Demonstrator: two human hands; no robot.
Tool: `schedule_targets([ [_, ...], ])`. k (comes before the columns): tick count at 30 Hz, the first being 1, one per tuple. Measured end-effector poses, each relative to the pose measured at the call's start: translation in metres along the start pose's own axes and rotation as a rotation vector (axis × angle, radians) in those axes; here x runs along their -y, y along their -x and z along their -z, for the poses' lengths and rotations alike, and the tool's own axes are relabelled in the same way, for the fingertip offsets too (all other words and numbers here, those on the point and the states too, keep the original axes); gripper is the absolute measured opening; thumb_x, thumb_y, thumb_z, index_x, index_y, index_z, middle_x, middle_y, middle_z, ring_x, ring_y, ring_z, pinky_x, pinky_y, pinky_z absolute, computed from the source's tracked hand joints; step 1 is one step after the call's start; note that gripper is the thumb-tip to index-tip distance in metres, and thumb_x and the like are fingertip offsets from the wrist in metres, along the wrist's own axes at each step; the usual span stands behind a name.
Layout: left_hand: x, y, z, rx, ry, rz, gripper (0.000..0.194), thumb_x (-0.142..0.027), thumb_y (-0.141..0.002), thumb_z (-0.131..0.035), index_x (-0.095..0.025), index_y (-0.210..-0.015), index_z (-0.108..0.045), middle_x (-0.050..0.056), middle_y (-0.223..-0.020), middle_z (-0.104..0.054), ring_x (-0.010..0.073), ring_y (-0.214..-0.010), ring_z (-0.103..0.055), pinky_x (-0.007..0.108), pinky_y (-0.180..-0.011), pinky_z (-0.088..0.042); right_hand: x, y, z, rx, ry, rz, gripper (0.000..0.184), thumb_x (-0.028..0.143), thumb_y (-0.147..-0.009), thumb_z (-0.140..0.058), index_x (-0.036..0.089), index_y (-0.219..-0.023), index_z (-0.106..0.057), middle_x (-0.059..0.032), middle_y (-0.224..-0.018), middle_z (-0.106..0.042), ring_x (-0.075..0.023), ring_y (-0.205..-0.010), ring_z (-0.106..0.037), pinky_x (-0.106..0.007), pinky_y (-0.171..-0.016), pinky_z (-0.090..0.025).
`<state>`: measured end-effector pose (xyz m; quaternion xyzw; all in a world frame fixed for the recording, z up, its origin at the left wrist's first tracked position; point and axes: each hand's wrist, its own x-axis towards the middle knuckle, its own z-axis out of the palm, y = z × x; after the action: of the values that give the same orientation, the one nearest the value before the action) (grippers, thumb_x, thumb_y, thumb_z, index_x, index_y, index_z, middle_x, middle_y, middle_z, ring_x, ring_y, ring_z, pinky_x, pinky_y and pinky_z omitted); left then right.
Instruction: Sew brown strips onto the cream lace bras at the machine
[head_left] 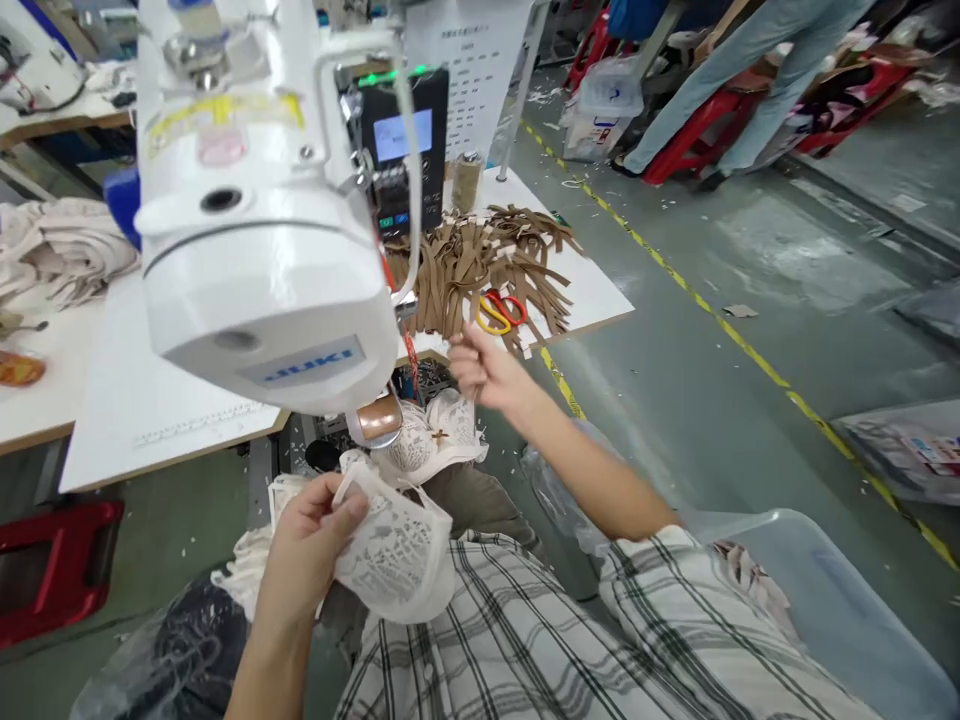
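My left hand (311, 545) is closed on a white lace bra cup (394, 555), held low in front of my checked shirt. Another white lace bra piece (435, 435) lies under the head of the white Juki sewing machine (255, 230). My right hand (480, 372) reaches forward toward a heap of brown strips (480, 265) on the white table; its fingers are loosely curled and blurred, and I see nothing in them. Red and yellow scissors (501, 310) lie at the near edge of that heap.
A black control panel (405, 150) with a lit screen stands behind the machine. Cream fabric (64, 250) is piled on the table (135, 400) at left. A red stool (56, 570) sits below. A person's legs (757, 70) stand far right beyond a yellow floor line (750, 350).
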<state>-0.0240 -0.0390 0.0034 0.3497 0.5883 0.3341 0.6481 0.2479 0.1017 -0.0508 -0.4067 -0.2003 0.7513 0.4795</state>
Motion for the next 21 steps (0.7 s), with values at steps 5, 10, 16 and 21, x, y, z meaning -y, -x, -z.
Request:
schedule_targets([
  [5,0.007,-0.003,-0.031,-0.012,-0.37,-0.338,0.02,-0.038,-0.082,-0.069,-0.018,-0.079,-0.066,-0.001,-0.069,-0.06,0.0111,-0.06,-0.052,0.021,-0.055,-0.041,-0.083,0.064,-0.051,0.225,-0.366,-0.063,0.023,0.039,-0.091,-0.063,0.019,-0.083,-0.056,0.0103,-0.057,-0.023,-0.005,-0.046,-0.016,-0.012,-0.045,-0.035],
  [10,0.023,-0.016,-0.038,0.047,-0.512,-0.283,0.029,-0.04,-0.086,-0.064,-0.018,-0.105,-0.067,-0.002,-0.068,-0.056,0.0124,-0.06,-0.05,0.023,-0.057,-0.038,-0.081,0.078,-0.075,0.183,-0.443,0.078,0.022,0.038,-0.096,-0.055,0.023,-0.08,-0.05,0.0071,-0.061,-0.017,-0.0096,-0.049,-0.014,-0.014,-0.045,-0.034],
  [16,0.027,-0.023,-0.022,0.327,-0.369,-0.128,0.045,-0.05,-0.09,-0.057,-0.017,-0.06,-0.047,-0.004,-0.058,-0.033,0.0086,-0.054,-0.029,0.024,-0.051,-0.022,-0.085,0.075,-0.055,0.167,-0.254,-0.01,0.019,0.044,-0.091,-0.061,0.025,-0.091,-0.06,0.0046,-0.074,-0.049,-0.0078,-0.063,-0.047,-0.021,-0.069,-0.05],
  [21,0.03,-0.008,-0.026,0.292,-0.33,-0.169,0.046,-0.051,-0.092,-0.055,-0.017,-0.061,-0.047,-0.005,-0.058,-0.032,0.0084,-0.055,-0.029,0.024,-0.051,-0.021,-0.112,0.096,-0.025,0.252,0.322,-0.198,0.025,0.044,-0.083,-0.071,0.023,-0.097,-0.068,-0.0003,-0.091,-0.065,-0.0125,-0.08,-0.06,-0.024,-0.07,-0.049],
])
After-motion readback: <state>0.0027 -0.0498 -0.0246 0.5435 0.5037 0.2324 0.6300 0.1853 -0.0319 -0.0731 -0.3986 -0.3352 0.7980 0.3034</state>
